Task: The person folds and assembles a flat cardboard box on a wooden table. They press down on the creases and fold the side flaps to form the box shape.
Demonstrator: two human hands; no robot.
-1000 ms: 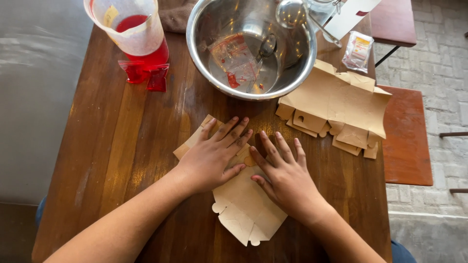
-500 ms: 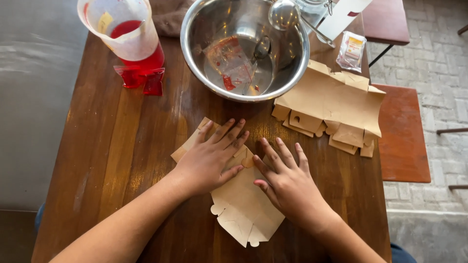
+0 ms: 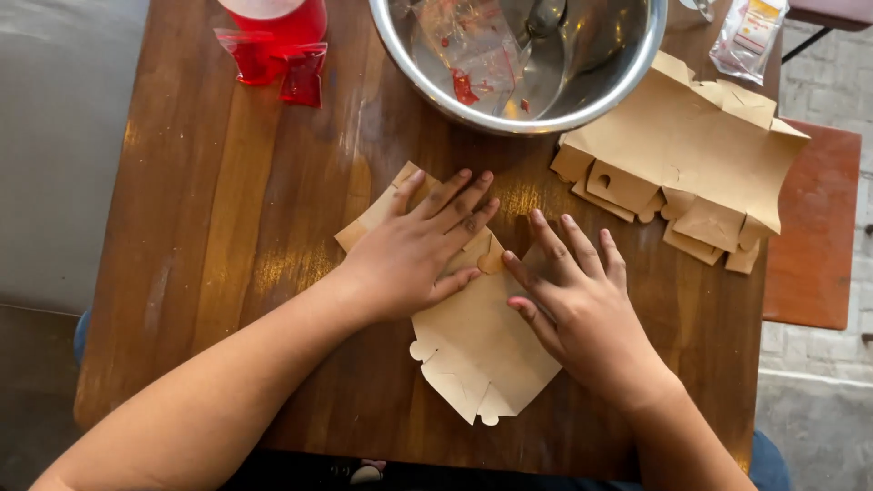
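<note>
A flat brown cardboard box blank lies on the wooden table in front of me. My left hand rests palm down on its upper left part, fingers spread toward the far side. My right hand presses flat on its right part, fingers apart. Neither hand grips anything. A small tab of the blank shows between the two hands.
A stack of more brown cardboard blanks lies at the right. A steel mixing bowl with a plastic wrapper and a spoon stands at the far edge. A jug of red liquid is at the far left, a small packet far right.
Both hands stay pressed on the blank in about the same pose. The camera has moved closer, so the bowl and jug sit higher in view.
</note>
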